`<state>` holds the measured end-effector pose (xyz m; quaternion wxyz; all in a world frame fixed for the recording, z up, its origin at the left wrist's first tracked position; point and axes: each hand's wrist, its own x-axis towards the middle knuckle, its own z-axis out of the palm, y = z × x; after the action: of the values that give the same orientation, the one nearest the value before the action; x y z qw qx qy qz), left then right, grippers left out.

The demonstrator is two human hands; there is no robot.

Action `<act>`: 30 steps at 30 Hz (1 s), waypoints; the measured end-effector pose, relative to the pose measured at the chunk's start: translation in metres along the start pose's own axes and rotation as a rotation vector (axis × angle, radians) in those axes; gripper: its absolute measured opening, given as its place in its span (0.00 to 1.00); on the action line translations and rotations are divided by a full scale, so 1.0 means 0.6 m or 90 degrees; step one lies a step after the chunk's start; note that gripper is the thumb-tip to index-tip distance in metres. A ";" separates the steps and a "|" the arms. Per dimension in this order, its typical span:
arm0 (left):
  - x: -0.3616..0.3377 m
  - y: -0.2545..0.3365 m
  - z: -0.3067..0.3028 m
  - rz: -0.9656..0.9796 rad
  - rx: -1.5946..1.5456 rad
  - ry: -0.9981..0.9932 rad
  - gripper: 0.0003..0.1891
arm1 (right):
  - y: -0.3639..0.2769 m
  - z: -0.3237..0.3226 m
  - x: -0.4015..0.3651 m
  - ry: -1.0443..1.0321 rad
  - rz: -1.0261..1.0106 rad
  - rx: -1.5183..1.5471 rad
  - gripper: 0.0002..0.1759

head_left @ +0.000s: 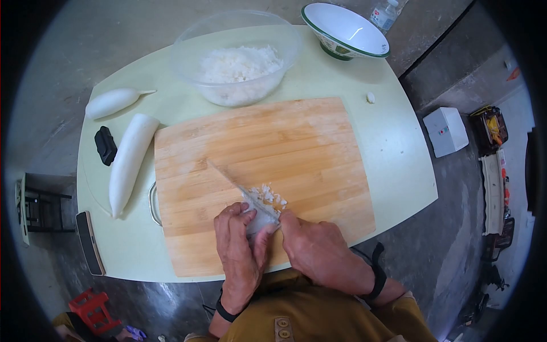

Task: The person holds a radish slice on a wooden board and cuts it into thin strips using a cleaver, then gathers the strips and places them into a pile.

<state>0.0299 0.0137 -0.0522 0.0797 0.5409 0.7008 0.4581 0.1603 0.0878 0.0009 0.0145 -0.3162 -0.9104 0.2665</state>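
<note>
A wooden cutting board (307,148) lies at the table's front. On its lower middle my left hand (242,245) presses a piece of white radish (259,219) with bent fingers. My right hand (322,251) is closed round the handle end of a knife (228,178), whose blade points up and left, along the far side of the piece. The handle is hidden in my fist. Small chopped white bits (268,195) lie just beyond the blade. Farther back, a clear plastic bowl (191,68) holds a heap of chopped white pieces (239,64).
Two whole white radishes (132,162) (114,102) lie left of the board, beside a black object (105,146) and a phone (90,243). A green-rimmed white bowl (347,28) stands at the back right, near a plastic bottle (384,16). A red stool (94,310) is on the floor.
</note>
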 end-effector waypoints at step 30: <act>-0.015 -0.002 0.010 0.019 0.067 0.019 0.10 | -0.013 -0.017 -0.020 -0.033 0.030 0.050 0.14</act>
<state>0.0364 0.0098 -0.0598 0.0337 0.5476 0.7170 0.4301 0.1672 0.0807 0.0150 -0.0030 -0.3295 -0.8915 0.3107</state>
